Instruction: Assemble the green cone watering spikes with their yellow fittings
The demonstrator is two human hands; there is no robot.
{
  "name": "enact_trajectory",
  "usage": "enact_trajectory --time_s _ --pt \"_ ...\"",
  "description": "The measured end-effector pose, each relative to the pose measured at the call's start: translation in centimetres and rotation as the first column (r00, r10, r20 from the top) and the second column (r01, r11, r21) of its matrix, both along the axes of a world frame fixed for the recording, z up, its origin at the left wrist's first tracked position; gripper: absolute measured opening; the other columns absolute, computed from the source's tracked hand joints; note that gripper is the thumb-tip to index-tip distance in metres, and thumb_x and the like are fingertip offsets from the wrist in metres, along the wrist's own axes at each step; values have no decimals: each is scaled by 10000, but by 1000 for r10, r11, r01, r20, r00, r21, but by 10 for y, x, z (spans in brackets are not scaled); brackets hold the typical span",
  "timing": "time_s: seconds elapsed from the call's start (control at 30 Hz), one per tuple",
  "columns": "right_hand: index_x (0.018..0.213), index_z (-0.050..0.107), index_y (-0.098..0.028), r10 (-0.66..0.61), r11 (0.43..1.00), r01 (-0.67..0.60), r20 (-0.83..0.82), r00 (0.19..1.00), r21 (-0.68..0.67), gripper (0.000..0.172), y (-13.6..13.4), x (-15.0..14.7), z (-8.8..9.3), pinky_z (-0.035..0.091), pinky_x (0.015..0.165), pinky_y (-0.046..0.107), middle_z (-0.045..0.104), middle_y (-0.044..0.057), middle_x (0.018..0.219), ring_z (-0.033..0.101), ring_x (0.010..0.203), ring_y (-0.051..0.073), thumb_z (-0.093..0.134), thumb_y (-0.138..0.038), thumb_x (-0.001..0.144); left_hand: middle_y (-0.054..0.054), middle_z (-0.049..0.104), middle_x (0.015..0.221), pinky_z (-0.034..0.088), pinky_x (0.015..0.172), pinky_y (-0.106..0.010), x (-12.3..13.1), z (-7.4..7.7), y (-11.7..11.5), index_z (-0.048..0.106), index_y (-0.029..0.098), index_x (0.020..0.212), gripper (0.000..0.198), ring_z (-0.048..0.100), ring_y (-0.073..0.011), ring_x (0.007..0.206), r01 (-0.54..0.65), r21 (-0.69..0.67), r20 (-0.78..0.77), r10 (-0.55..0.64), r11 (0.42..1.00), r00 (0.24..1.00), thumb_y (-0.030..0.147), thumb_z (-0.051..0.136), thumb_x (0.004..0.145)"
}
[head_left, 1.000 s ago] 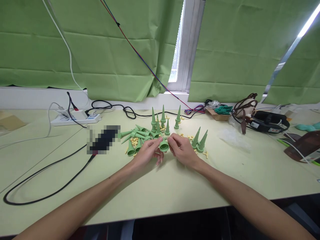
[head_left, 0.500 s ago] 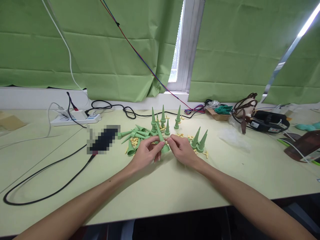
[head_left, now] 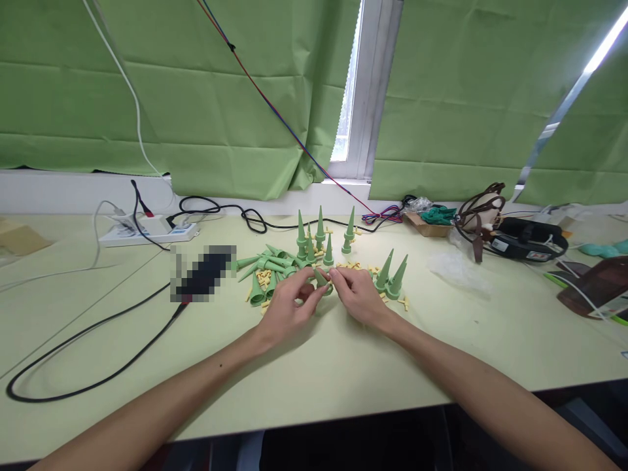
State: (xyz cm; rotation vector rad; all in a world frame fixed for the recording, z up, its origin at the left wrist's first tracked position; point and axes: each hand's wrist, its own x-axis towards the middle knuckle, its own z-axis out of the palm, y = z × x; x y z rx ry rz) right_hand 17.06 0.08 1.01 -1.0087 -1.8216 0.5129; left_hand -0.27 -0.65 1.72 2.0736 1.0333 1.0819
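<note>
In the head view, my left hand (head_left: 288,302) grips a green plastic spike (head_left: 320,279) between thumb and fingers, just above the table. The spike is foreshortened and partly covered by my fingers. My right hand (head_left: 360,296) is closed in a pinch against the right side of this spike; its fingertips hide whatever is between them. Behind my left hand lies a heap of green spikes (head_left: 257,292) with small yellow T-shaped pieces (head_left: 263,280) among them. Two upright spikes (head_left: 395,282) stand just right of my right hand, and several more (head_left: 347,234) stand farther back.
A black cable (head_left: 73,398) loops over the left of the table (head_left: 304,386). A white power strip (head_left: 147,234) lies at the back left. Clear plastic film (head_left: 458,271), a cardboard box (head_left: 429,226) and a black strap-like device (head_left: 527,241) are on the right.
The spike in my left hand has tipped, so its point now faces more towards me and looks shorter. My right fingertips stay beside it.
</note>
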Motion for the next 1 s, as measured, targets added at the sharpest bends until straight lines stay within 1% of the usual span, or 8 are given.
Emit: enact_trajectory --time_s 0.13,0.3,0.4,0.53,0.6,0.7,0.83,1.0 --pt "603 301 -200 -25 1000 25 4 1000 -9 456 0 0 1 237 528 276 305 -44 542 282 518 104 372 -412 1000 34 514 642 422 523 -230 1 0 0 589 215 1072 193 490 -105 528 5 61 7 -5 998 1000 323 549 918" --pt "615 373 -203 -75 997 72 -67 995 -36 458 -1 2 5 293 524 264 384 -40 534 355 507 105 388 -458 995 57 495 615 416 504 -226 2 0 1 515 230 1085 273 503 -109 503 -62 -41 124 66 997 990 381 616 881" --pt "649 399 -210 -63 997 56 -150 987 -54 442 -1 3 5 310 503 257 408 -40 541 376 494 106 400 -494 988 67 469 554 380 465 -216 1 -1 4 520 218 921 239 469 -99 452 -46 -116 179 66 992 982 452 564 910" --pt "695 458 -210 -16 997 3 -170 985 -74 411 -2 3 5 319 491 254 407 -48 524 384 477 109 416 -502 982 41 473 512 390 462 -232 1 -2 8 525 179 700 437 481 -98 421 40 -219 181 1 975 984 532 454 948" --pt "705 480 -208 16 996 -28 -146 989 -81 396 -3 3 5 326 496 253 413 -49 517 386 474 108 431 -490 979 25 493 508 394 457 -236 1 -2 9 538 170 675 486 496 -105 423 74 -274 176 -26 959 984 556 431 950" --pt "707 476 -210 51 994 -63 -126 991 -91 386 -4 3 5 325 499 252 417 -53 511 378 467 106 430 -476 982 11 517 529 397 447 -238 0 -2 10 546 166 685 489 518 -115 439 112 -328 197 -48 938 979 566 436 943" --pt "730 473 -213 71 992 -83 -120 990 -98 374 -4 3 4 312 500 253 416 -58 515 372 465 106 411 -472 992 24 507 539 400 455 -237 -2 0 9 529 175 710 434 517 -112 443 144 -319 212 -78 937 974 536 467 942" --pt "717 424 -215 82 992 -94 -130 988 -84 371 -3 2 3 302 511 253 402 -61 522 363 476 103 396 -452 1002 48 503 504 391 485 -237 -1 3 6 465 192 727 359 494 -103 437 119 -254 147 -83 960 986 483 533 925"
